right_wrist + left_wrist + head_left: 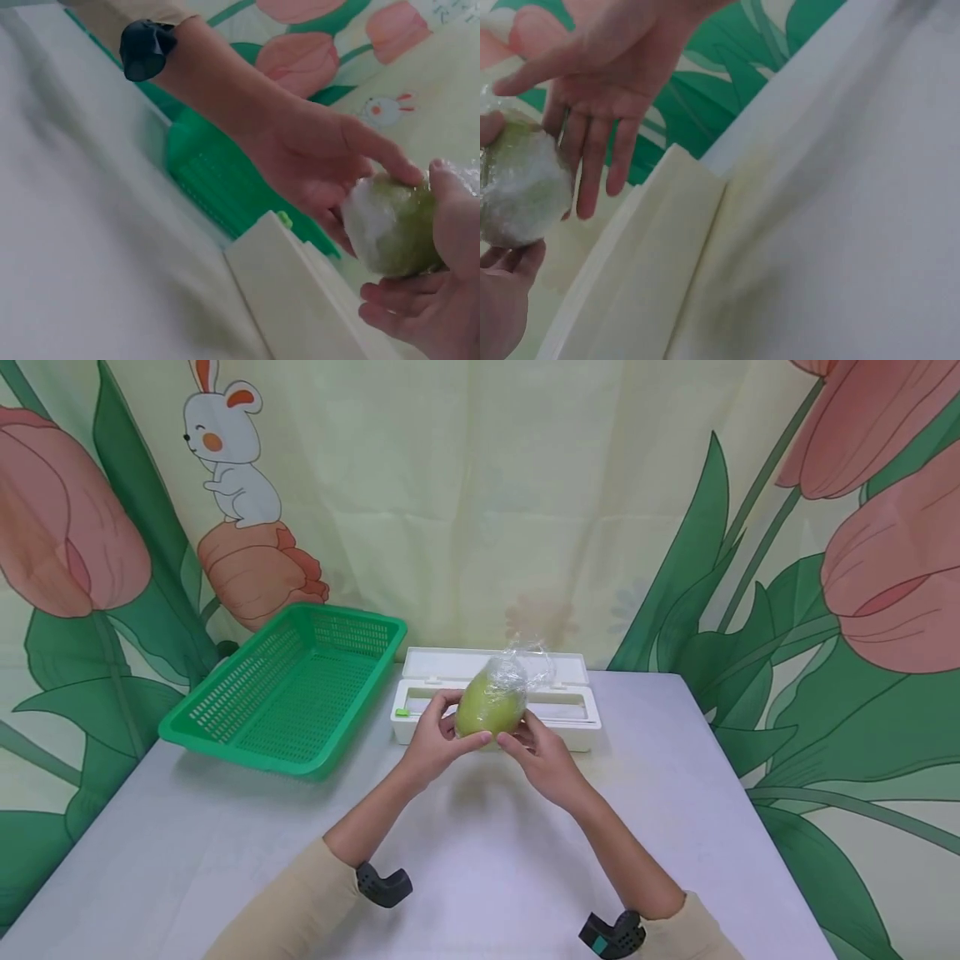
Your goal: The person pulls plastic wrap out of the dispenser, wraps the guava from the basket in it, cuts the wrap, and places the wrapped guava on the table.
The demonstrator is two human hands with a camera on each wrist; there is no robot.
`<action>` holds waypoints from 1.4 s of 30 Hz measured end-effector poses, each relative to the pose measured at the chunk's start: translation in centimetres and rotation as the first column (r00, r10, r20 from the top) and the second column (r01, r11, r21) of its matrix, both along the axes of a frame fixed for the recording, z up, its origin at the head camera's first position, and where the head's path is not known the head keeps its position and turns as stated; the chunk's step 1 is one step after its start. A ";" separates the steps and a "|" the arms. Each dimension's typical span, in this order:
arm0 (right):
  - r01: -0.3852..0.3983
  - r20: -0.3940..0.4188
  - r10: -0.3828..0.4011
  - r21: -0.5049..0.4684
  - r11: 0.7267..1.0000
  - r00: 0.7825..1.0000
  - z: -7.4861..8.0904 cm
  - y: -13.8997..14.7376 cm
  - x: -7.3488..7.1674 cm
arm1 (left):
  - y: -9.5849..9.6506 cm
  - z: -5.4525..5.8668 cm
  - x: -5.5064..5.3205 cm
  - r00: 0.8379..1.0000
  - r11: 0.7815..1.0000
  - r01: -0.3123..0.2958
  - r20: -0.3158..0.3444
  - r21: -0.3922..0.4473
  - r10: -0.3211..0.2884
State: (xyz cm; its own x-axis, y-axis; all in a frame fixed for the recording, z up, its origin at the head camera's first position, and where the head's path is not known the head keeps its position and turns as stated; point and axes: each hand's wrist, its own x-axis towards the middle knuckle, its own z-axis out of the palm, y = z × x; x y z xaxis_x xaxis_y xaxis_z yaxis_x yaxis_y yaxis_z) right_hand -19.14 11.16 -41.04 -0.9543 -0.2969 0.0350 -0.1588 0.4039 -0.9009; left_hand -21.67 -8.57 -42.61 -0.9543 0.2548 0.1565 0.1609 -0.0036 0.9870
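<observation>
A pale green oval fruit, wrapped in clear cling film, is held up between both hands above the table. Loose crumpled film stands out at its upper right. My left hand grips the fruit's left side, thumb in front at the bottom and fingers behind. On the other side my right hand holds it, its thumb low on the fruit; the left wrist view shows its fingers fairly straight. Behind the fruit lies a white cling film dispenser, its lid raised, with a small green slider.
To the left of the dispenser stands a green plastic basket with slotted sides. The white-covered table ends at a curtain printed with tulips and a rabbit. Black devices sit on both wrists.
</observation>
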 end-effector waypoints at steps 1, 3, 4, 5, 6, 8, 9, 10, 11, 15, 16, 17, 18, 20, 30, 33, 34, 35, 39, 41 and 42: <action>0.008 0.014 -0.008 -0.022 1.000 1.000 0.1 -0.1 0.0 | 0.2 -0.1 0.1 1.000 1.000 0.005 -0.017 -0.009 -0.006; 0.026 0.041 -0.023 -0.064 0.998 0.999 0.3 -0.1 0.0 | 0.3 -0.3 0.2 0.997 1.000 0.028 -0.069 -0.010 -0.028; 0.029 0.050 -0.025 -0.084 0.996 0.998 0.4 0.0 -0.1 | 0.3 -0.3 0.3 0.994 0.999 0.039 -0.101 -0.011 -0.039; 0.026 0.058 -0.020 -0.105 0.994 0.998 0.4 0.2 -0.2 | 0.2 -0.3 0.4 0.990 0.999 0.052 -0.132 -0.002 -0.052; 0.019 0.061 -0.011 -0.125 0.992 0.998 0.4 0.5 -0.2 | 0.0 -0.3 0.5 0.985 0.998 0.065 -0.159 0.013 -0.063; -0.018 0.048 0.026 -0.166 0.986 0.998 0.4 1.0 -0.4 | -0.5 -0.1 0.5 0.974 0.994 0.102 -0.207 0.045 -0.091; -0.047 0.041 0.056 -0.187 0.981 0.998 0.3 1.3 -0.4 | -0.7 0.1 0.5 0.970 0.991 0.121 -0.218 0.052 -0.107; -0.074 0.032 0.082 -0.202 0.977 0.996 0.2 1.6 -0.4 | -0.8 0.3 0.4 0.967 0.989 0.143 -0.221 0.049 -0.128; -0.104 0.028 0.113 -0.221 0.970 0.993 0.2 1.8 -0.4 | -0.9 0.5 0.3 0.964 0.984 0.170 -0.213 0.047 -0.157; -0.201 0.038 0.216 -0.246 0.948 0.976 -0.3 2.2 -0.3 | -0.9 1.1 0.1 0.945 0.953 0.303 -0.134 0.017 -0.298; -0.210 0.034 0.224 -0.237 0.949 0.974 -0.4 2.1 -0.2 | -0.8 1.2 0.1 0.938 0.944 0.329 -0.117 0.021 -0.325; -0.214 0.033 0.228 -0.236 0.948 0.973 -0.5 2.0 -0.1 | -0.6 1.2 0.1 0.934 0.938 0.346 -0.103 0.032 -0.341; -0.208 0.028 0.221 -0.231 0.950 0.975 -0.7 1.8 -0.1 | -0.4 1.1 0.2 0.935 0.937 0.347 -0.091 0.043 -0.343; -0.179 0.022 0.189 -0.231 0.956 0.982 -0.9 1.5 0.1 | -0.1 1.1 0.4 0.949 0.948 0.310 -0.080 0.065 -0.305; -0.097 -0.008 0.100 -0.331 0.938 0.995 -2.2 0.7 0.8 | 0.7 1.6 1.0 0.961 0.959 0.256 -0.141 0.121 -0.239; -0.147 -0.010 0.153 -0.335 0.931 0.988 -2.0 1.1 0.8 | 0.6 2.1 1.0 0.936 0.932 0.331 -0.176 0.149 -0.304; -0.158 -0.006 0.165 -0.330 0.931 0.986 -2.0 1.2 0.7 | 0.6 2.2 1.0 0.935 0.931 0.332 -0.185 0.154 -0.303; -0.164 -0.003 0.172 -0.326 0.931 0.985 -2.0 1.3 0.7 | 0.7 2.4 1.1 0.939 0.935 0.318 -0.189 0.155 -0.288; -0.157 0.031 0.177 -0.324 0.933 0.984 -2.1 1.1 0.4 | 1.2 2.8 1.5 0.968 0.973 0.172 -0.208 0.154 -0.139; -0.155 0.055 0.189 -0.374 0.914 0.980 -2.3 0.7 0.3 | 1.4 2.8 1.6 0.971 0.984 0.097 -0.232 0.151 -0.060; -0.147 0.075 0.194 -0.410 0.900 0.978 -2.4 0.6 0.3 | 1.5 2.9 1.6 0.968 0.986 0.065 -0.251 0.150 -0.026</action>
State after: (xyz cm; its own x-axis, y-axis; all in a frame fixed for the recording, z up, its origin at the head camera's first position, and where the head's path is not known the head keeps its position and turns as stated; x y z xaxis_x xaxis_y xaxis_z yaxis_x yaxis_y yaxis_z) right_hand -18.80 11.73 -43.40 -0.8949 -0.4388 0.0816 -0.0818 -0.0184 -0.9965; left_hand -20.08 -7.04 -39.75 -0.8687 0.2508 0.4271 0.3957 -0.1674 0.9030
